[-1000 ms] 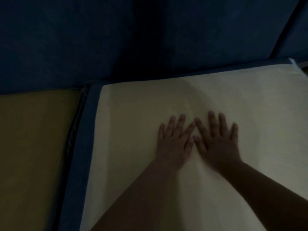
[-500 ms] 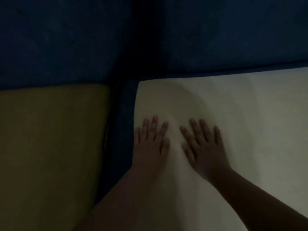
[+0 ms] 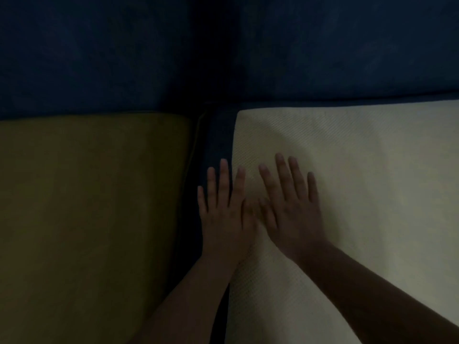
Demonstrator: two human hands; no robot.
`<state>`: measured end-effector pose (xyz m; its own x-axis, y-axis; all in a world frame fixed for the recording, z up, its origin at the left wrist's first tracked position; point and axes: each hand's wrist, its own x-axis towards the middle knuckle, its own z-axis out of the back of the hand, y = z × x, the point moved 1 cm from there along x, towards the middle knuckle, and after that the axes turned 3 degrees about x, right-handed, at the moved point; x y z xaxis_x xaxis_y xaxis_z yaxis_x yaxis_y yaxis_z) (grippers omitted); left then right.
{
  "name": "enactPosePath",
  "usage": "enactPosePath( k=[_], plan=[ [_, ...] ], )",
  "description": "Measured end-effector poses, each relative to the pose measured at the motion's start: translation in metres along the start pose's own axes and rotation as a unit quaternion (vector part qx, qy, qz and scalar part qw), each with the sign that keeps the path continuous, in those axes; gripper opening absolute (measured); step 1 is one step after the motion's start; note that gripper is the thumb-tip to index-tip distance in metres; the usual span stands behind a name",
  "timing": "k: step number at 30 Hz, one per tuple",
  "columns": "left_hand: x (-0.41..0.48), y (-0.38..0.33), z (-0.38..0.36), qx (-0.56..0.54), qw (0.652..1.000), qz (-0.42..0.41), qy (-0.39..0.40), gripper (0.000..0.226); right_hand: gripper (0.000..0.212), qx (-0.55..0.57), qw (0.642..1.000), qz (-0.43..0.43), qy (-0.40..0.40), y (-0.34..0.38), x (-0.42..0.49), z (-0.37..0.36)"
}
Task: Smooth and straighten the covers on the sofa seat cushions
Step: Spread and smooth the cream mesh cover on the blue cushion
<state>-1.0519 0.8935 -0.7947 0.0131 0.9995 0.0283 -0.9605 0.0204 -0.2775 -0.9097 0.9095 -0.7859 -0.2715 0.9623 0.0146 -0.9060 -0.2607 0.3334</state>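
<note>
A cream woven cover (image 3: 360,182) lies flat over the right seat cushion, whose dark blue edge (image 3: 219,135) shows along its left side. The left seat cushion carries a mustard-yellow cover (image 3: 87,207). My left hand (image 3: 226,209) lies palm down with fingers spread, straddling the cream cover's left edge and the blue strip. Beside it my right hand (image 3: 290,207) presses flat on the cream cover, its thumb touching the left hand's thumb. Neither hand holds anything.
Dark blue back cushions (image 3: 323,45) rise behind both seats, with a black gap (image 3: 213,70) between them. A dark crevice (image 3: 191,194) separates the two seat cushions. The scene is dim.
Both hands have slid left across the cream cover to its left edge, and they have come together again. The view has shifted left, showing more of the yellow cushion.
</note>
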Motion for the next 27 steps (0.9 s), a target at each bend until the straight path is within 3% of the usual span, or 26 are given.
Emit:
enactPosePath(
  k=[3,17,22,27],
  plan=[
    [-0.005,0.015,-0.011,0.027,0.995,0.027,0.09,0.058,0.059,-0.042,0.998,-0.009,0.04,0.003,-0.006,-0.027],
    [-0.005,0.017,-0.012,0.024,0.995,0.025,0.096,0.061,0.059,-0.052,0.996,-0.03,0.061,0.005,-0.006,-0.027],
    [-0.03,0.02,0.003,-0.022,0.996,-0.001,0.082,0.056,0.06,-0.044,0.996,-0.037,0.061,0.019,-0.024,-0.029],
    [-0.073,0.023,0.02,-0.037,0.999,0.022,-0.004,0.054,0.059,-0.02,0.998,0.014,0.06,0.044,-0.061,-0.024]
  ],
)
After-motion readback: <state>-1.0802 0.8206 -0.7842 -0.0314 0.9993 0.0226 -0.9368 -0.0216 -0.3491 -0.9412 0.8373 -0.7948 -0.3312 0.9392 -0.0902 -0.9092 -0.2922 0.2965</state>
